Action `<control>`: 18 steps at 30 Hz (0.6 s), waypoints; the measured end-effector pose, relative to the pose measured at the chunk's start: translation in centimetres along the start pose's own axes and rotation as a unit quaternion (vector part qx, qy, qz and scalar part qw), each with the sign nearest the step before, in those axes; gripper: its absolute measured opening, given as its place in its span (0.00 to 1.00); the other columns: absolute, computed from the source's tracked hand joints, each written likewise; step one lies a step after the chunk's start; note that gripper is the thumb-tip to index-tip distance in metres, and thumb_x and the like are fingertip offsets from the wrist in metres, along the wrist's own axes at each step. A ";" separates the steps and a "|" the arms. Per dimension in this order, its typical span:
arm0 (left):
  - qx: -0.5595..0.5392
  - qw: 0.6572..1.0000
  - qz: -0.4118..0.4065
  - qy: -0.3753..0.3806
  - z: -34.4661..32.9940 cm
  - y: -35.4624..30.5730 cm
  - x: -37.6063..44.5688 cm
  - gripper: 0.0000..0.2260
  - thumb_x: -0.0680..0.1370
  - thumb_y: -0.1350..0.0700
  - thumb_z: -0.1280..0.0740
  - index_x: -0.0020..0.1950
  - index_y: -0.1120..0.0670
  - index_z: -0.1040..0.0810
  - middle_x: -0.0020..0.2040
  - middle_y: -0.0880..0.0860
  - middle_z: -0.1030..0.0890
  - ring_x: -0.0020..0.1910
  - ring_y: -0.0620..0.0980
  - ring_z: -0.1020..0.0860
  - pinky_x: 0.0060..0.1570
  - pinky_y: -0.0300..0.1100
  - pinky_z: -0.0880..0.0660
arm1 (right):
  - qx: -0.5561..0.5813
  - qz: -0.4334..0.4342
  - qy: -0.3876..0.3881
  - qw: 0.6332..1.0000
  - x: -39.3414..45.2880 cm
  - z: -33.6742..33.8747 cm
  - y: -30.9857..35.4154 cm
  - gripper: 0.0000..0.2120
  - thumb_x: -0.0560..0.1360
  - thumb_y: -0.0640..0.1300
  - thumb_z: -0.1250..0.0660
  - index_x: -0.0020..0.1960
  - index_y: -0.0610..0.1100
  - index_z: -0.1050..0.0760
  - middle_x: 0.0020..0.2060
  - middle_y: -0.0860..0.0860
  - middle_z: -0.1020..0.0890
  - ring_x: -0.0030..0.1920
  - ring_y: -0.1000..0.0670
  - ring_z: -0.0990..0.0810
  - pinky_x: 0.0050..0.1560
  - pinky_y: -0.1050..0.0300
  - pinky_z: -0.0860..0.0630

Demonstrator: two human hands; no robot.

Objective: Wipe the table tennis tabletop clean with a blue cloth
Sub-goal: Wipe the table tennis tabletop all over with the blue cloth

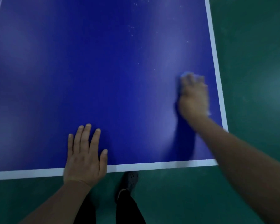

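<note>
Head view: right hand (pixel 193 96) presses blue cloth (pixel 187 73) on tabletop (pixel 103 70); left hand (pixel 86 156) flat.

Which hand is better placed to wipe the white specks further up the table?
Right. The right hand already presses the blue cloth on the tabletop, just below the white specks. The left hand lies flat, without a cloth, at the near edge.

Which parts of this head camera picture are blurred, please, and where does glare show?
Head view: the right hand and blue cloth are motion-blurred; the left hand is sharp; pale glare streaks the tabletop; white specks stay visible.
</note>
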State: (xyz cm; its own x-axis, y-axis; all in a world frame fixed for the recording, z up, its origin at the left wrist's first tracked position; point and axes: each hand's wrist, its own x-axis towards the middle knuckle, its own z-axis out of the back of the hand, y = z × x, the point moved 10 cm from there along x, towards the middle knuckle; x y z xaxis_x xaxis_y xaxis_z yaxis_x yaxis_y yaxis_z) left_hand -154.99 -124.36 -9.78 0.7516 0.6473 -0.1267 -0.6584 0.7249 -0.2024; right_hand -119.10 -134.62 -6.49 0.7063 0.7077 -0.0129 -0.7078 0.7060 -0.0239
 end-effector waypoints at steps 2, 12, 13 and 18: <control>0.006 1.000 -0.006 0.009 -0.1 -0.1 -0.1 0.29 0.80 0.45 0.49 0.76 0.61 0.37 0.78 0.63 0.41 0.78 0.62 0.45 0.77 0.60 0.55 | -0.016 -0.123 0.021 0.992 -0.1 0.3 -8.8 0.30 0.69 0.37 0.50 0.71 0.39 0.33 0.71 0.40 0.32 0.61 0.34 0.31 0.60 0.41 0.31; 0.017 0.999 -0.002 0.029 -0.2 -0.2 0.1 0.31 0.81 0.43 0.54 0.73 0.62 0.32 0.76 0.64 0.37 0.77 0.64 0.42 0.77 0.60 0.55 | 0.029 0.172 0.038 0.984 -8.5 -2.2 8.0 0.29 0.74 0.38 0.47 0.76 0.47 0.37 0.76 0.48 0.35 0.74 0.36 0.40 0.74 0.42 0.41; 0.015 0.999 -0.002 0.029 -0.1 -0.3 0.1 0.31 0.82 0.42 0.55 0.73 0.62 0.32 0.75 0.64 0.37 0.76 0.64 0.42 0.77 0.60 0.55 | 0.013 0.171 0.028 0.985 -6.1 -1.8 5.9 0.29 0.73 0.38 0.46 0.75 0.46 0.36 0.74 0.46 0.33 0.71 0.35 0.36 0.70 0.41 0.36; 0.022 0.999 0.001 0.032 0.1 -0.5 0.2 0.29 0.80 0.45 0.50 0.73 0.63 0.31 0.75 0.65 0.36 0.76 0.64 0.42 0.76 0.61 0.52 | -0.038 -0.046 0.018 0.998 4.1 -0.1 -9.1 0.30 0.71 0.34 0.49 0.73 0.41 0.35 0.72 0.43 0.34 0.64 0.36 0.32 0.68 0.45 0.36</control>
State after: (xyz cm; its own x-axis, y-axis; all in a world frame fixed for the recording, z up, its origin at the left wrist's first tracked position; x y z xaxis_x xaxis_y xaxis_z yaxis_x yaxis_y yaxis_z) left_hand -154.48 -124.55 -9.57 0.7506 0.6329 -0.1899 -0.6596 0.7346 -0.1592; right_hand -109.73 -138.11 -6.40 0.7689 0.6379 -0.0437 -0.6386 0.7628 -0.1014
